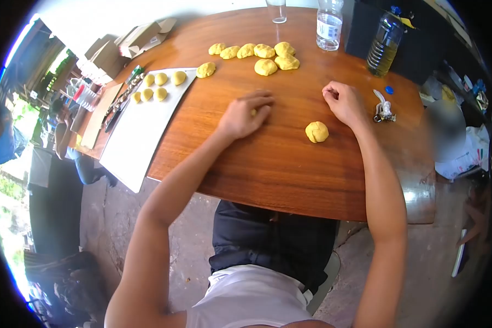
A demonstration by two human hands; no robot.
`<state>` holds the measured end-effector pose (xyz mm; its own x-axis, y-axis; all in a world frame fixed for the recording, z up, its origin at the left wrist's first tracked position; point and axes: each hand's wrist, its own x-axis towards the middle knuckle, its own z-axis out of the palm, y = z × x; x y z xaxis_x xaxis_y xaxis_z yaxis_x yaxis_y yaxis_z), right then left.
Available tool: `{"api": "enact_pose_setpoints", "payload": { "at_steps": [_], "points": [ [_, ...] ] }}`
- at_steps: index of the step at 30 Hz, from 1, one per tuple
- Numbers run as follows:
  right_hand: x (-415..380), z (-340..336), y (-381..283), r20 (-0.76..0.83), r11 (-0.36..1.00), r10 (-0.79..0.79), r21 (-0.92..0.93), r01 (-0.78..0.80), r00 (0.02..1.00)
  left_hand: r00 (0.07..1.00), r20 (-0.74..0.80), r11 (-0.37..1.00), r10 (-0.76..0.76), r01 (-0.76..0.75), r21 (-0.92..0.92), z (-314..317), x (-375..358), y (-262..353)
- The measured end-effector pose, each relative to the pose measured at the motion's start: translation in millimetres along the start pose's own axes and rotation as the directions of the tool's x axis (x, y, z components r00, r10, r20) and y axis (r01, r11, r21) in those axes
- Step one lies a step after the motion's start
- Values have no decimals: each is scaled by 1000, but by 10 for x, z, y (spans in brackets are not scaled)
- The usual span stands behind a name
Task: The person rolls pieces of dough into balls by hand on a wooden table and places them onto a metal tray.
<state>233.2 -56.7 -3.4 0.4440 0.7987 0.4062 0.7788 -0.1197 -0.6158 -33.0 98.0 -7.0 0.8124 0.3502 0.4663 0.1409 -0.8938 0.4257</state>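
My left hand point(247, 116) is curled low over the wooden table, and a bit of yellow dough point(253, 112) shows between its thumb and fingers. Most of that piece is hidden under the hand. Farther right, my right hand point(344, 103) rests at the tabletop with its fingers curled in; whatever they hold, if anything, is hidden. A larger yellow dough ball point(317, 132) sits on the table between my forearms, apart from both hands. Beyond my hands lie several dough lumps point(264, 51). Several smaller dough balls point(160, 78) stand on a white board point(142, 131) at the left.
Along the far edge stand a drinking glass point(277, 12), a clear bottle point(329, 27) and an oil bottle point(384, 44). A blue cap point(388, 89) and a small crumpled item point(384, 109) lie right of my right hand. Cardboard boxes point(142, 38) occupy the back left.
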Motion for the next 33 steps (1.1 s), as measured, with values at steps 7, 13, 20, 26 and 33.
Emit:
{"api": "enact_pose_setpoints", "payload": {
  "at_steps": [7, 13, 20, 26, 33],
  "points": [
    [-18, -14, 60, 18, 998, -1, 59, 0, 1000, 995, 97, 997, 14, -22, 80, -337, -760, 622],
    [90, 95, 124, 54, 999, 5, 32, -7, 999, 986, 4, 970, -165, 162, 182, -343, -457, 76],
    [21, 31, 127, 30, 998, -31, 62, 29, 999, 998, 39, 996, 54, -56, 65, 0, -330, 475],
    [18, 71, 120, 8, 998, -29, 56, 29, 1000, 974, 213, 997, -73, 71, 17, -580, -882, 424],
    [-15, 21, 67, -7, 999, -34, -15, 34, 999, 988, 127, 993, 83, -71, -93, -65, -25, 135]
  ]
}}
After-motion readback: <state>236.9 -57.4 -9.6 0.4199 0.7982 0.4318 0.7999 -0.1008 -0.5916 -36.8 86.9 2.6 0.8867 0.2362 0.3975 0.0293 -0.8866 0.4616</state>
